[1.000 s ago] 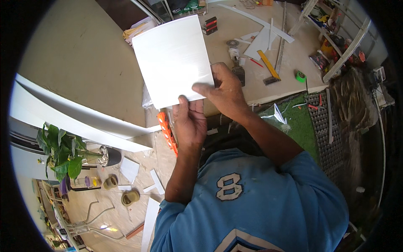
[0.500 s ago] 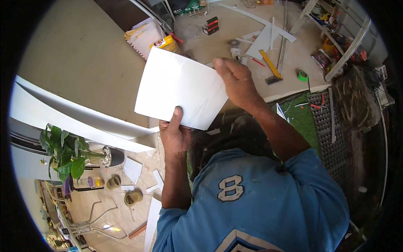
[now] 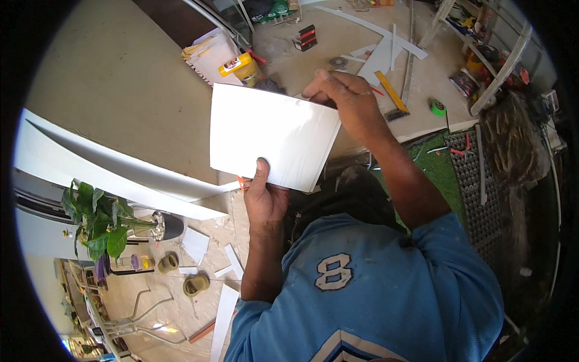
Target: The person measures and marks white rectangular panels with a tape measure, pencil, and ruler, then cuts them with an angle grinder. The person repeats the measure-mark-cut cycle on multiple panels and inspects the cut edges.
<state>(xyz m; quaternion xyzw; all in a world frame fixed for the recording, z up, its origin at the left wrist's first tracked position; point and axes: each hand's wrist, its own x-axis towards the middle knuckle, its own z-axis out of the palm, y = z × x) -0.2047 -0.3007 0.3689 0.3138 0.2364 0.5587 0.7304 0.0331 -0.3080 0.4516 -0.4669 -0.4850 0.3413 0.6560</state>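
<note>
My left grip (image 3: 265,202) clamps a flat, smooth white, four-sided panel (image 3: 271,136) by its lower edge before me; whether my curled right grip (image 3: 354,99) at its upper right corner holds it, I cannot tell. Beyond, a yellow cylindrical container (image 3: 234,64) bears a printed label.

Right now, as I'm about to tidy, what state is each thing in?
White panel: held up
Left hand: closed on panel's lower edge
Right hand: curled by panel's upper right corner; contact unclear
Yellow square: lying flat
Green tape measure: set down
Olive shoes: unworn
</note>
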